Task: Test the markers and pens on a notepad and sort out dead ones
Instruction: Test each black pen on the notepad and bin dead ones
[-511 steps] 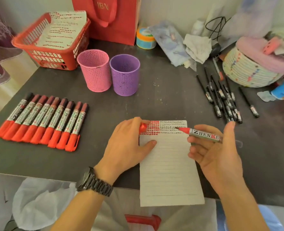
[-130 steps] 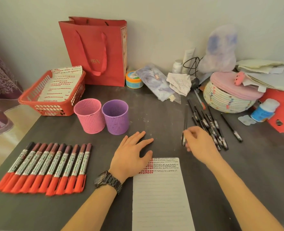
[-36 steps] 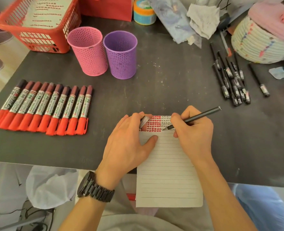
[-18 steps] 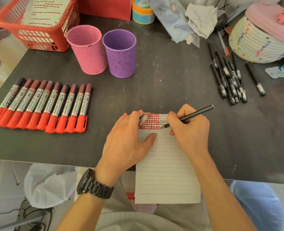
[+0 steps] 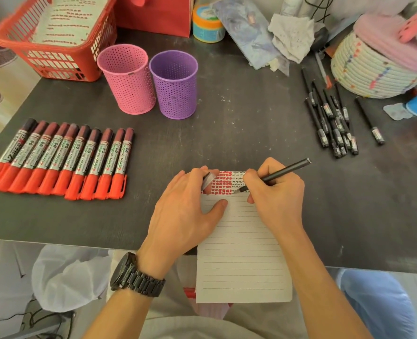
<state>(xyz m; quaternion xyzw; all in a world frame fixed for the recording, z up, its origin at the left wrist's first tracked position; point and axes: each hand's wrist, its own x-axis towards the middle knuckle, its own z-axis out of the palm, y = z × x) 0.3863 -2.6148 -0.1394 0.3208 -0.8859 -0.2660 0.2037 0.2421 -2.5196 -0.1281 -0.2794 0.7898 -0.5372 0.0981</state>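
Note:
A lined notepad [image 5: 241, 263] lies at the table's near edge, its top rows filled with red and black test marks. My right hand [image 5: 274, 194] grips a thin black pen [image 5: 284, 170] with the tip on the paper just below the marks. My left hand [image 5: 186, 211] rests on the pad's left side, thumb on the paper, and pinches a small grey pen cap [image 5: 208, 180] between its fingers. Several red markers [image 5: 63, 160] lie in a row at the left. Several black pens [image 5: 332, 118] lie in a loose pile at the right.
A pink mesh cup [image 5: 126, 79] and a purple mesh cup [image 5: 174, 84] stand behind the pad. A red basket [image 5: 53, 57] with a marked sheet sits back left. A woven basket [image 5: 368, 74], cloth and clutter crowd the back right.
Half a second ago the pen tip was at nearly the same spot; my right hand has shifted only slightly on the pad. My left hand holds the pad and cap as before.

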